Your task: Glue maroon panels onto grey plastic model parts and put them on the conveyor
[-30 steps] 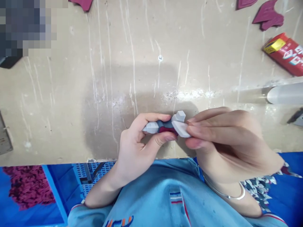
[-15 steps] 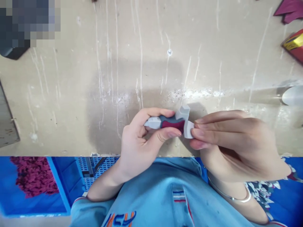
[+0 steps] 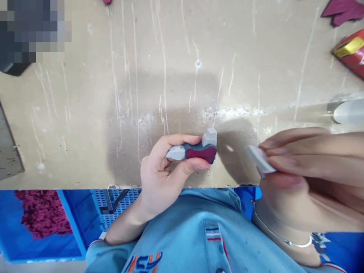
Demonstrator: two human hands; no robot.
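My left hand (image 3: 167, 170) is closed around a small plastic assembly (image 3: 200, 151), held between the thumb and fingers just above the table's front edge. Its middle is dark blue with a maroon panel, a pale grey pointed end faces left, and a grey block sticks up at the right end. Off to the right, my right hand (image 3: 307, 170) pinches a pale grey plastic piece (image 3: 260, 159), tilted and slightly blurred. A gap separates this piece from the assembly. The fingers hide part of both things.
The scratched tan table (image 3: 85, 113) runs across the view. Maroon pieces (image 3: 344, 11), a red and yellow object (image 3: 349, 49) and a whitish cylinder (image 3: 349, 112) are at its right. Blue bins sit below the edge, one with maroon parts (image 3: 45, 214).
My right hand has moved right with the grey piece, which has come away from the assembly's right end. My left hand keeps its hold, appearing slightly further left.
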